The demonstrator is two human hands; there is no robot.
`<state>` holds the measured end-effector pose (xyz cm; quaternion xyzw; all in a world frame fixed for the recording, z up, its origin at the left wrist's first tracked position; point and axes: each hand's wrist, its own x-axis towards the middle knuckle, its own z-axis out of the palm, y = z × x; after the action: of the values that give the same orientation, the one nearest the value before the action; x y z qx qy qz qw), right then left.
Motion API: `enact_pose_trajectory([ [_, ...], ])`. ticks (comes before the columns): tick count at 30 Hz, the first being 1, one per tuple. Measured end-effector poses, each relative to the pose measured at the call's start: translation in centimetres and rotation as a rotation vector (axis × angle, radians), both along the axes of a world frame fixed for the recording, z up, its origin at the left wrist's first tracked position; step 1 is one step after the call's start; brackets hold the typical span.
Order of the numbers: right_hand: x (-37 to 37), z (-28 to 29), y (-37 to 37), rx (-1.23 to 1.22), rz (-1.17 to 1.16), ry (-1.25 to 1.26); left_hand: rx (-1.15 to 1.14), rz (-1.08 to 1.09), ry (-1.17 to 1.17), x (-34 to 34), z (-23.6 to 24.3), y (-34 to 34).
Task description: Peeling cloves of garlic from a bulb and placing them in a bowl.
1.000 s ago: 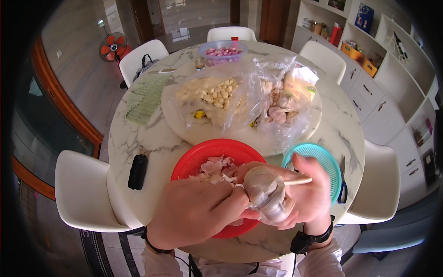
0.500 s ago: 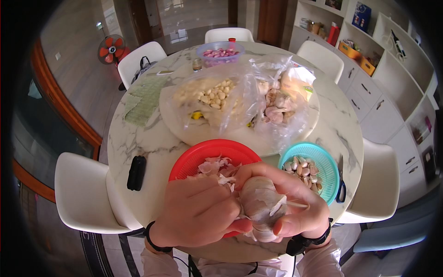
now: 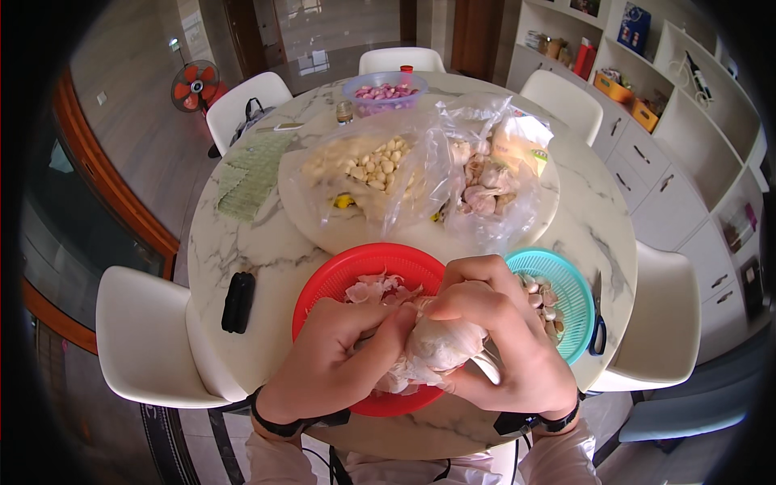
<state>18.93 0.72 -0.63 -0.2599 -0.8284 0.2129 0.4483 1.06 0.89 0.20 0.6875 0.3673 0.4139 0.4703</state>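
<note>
A garlic bulb (image 3: 443, 346) with loose, papery skin is held between both my hands over the near edge of a red basket (image 3: 323, 277). My right hand (image 3: 508, 347) is closed round its right side, the stem showing near the thumb. Pinching at the bulb's left side, my left hand (image 3: 339, 347) has its thumb and fingers pressed on the skin. Shed garlic skins (image 3: 380, 289) lie in the red basket. Right of it, partly behind my right hand, a turquoise basket (image 3: 578, 303) holds garlic cloves (image 3: 543, 297).
Scissors (image 3: 598, 319) lie beside the turquoise basket. Farther back are a clear bag of peeled cloves (image 3: 378, 166), a bag of garlic bulbs (image 3: 489, 182) and a bowl of reddish-purple pieces (image 3: 386, 93). A black object (image 3: 238, 302) and a green cloth (image 3: 252, 178) are at left.
Both hands have turned the bulb and shifted their grip on it. My left fingers have moved from a fist to a pinch with the thumb on top. The red basket has shifted slightly left.
</note>
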Motion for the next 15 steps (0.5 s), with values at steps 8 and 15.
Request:
enact_pose_trajectory([
  [8,0.1,0.0,0.0,0.027,-0.072,-0.089,0.174,0.152,0.180,-0.3,-0.2,0.1],
  [15,-0.1,-0.1,0.2,-0.335,-0.152,0.238,0.233,-0.041,0.755,-2.3,-1.5,1.0],
])
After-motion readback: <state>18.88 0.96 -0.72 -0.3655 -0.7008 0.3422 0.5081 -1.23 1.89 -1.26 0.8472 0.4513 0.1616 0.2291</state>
